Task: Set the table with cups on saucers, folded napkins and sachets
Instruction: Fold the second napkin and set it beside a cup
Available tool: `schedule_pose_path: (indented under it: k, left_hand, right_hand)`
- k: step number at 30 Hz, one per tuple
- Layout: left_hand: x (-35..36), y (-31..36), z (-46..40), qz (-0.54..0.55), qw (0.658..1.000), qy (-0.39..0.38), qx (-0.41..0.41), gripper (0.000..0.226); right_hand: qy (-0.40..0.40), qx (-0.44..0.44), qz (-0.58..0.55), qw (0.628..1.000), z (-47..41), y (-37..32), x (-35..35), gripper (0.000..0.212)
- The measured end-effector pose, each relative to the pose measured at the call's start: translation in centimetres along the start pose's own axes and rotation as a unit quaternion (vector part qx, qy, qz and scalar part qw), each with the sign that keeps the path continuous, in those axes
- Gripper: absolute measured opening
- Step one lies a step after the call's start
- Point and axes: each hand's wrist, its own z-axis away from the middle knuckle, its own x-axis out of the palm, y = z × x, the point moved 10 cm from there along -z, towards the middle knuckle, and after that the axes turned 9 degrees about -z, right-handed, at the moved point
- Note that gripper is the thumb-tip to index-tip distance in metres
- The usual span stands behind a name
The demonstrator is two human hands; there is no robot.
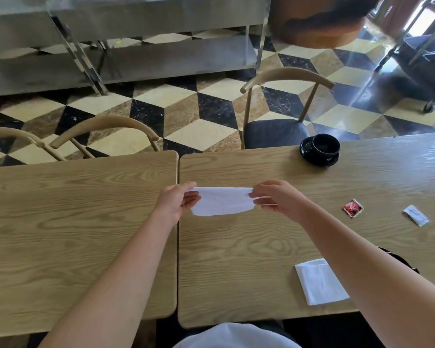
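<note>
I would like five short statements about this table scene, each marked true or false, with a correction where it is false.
1. Both hands hold one white napkin between them, the left hand at one end and the right hand at the other. True.
2. The black cup stands directly on the wood. False: it sits on a black saucer.
3. A second white napkin lies folded on the table near the right forearm. True.
4. The red sachet lies inside the cup. False: it lies on the table, apart from the cup.
5. A white sachet lies to the right of the red sachet. True.
</note>
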Motion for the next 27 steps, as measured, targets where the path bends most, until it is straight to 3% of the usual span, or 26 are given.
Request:
schedule_pose_path:
  k: [5,7,9,11,14,18,21,26,27]
  left_hand:
    - [0.8,1.5,0.6,-0.027,0.995,-0.044,0.086,0.027]
    - [0.4,1.3,0.9,-0.052,0.992,-0.022,0.112,0.019]
    - [-0.5,0.3,1.2,-0.159,0.978,0.01,0.137,0.006]
    - [-0.8,-1.7,1.5,-0.323,0.933,0.006,0.159,0.017]
    - [-0.8,-7.4,1.8,-0.482,0.861,-0.075,0.141,0.022]
    - [-0.5,-14.8,2.7,-0.497,0.849,-0.156,0.083,0.009]
    - [0.0,-18.9,3.9,-0.488,0.842,-0.228,0.004,0.008]
    - [1.1,-19.6,4.3,-0.577,0.777,-0.253,-0.011,0.021]
    - [1.5,-19.8,4.3,-0.597,0.758,-0.261,-0.008,0.02]
  right_hand:
    - [0.021,-0.084,0.065,0.994,-0.3,-1.1,-1.1,0.023]
    - [0.046,-0.131,0.111,0.984,-0.1,-1.6,-1.7,0.019]
    - [0.039,-0.138,0.195,0.97,0.0,-1.0,-1.7,0.015]
    - [-0.034,-0.06,0.331,0.941,0.1,2.2,-1.0,0.019]
    - [-0.157,0.072,0.457,0.872,1.2,8.5,-0.4,0.014]
    - [-0.145,0.067,0.574,0.803,0.7,12.7,-0.1,0.019]
    - [-0.182,0.111,0.611,0.763,0.4,16.7,-0.2,0.024]
    - [-0.227,0.175,0.6,0.747,0.8,19.9,-1.8,0.002]
    - [-0.227,0.176,0.599,0.747,0.7,19.9,-2.1,0.009]
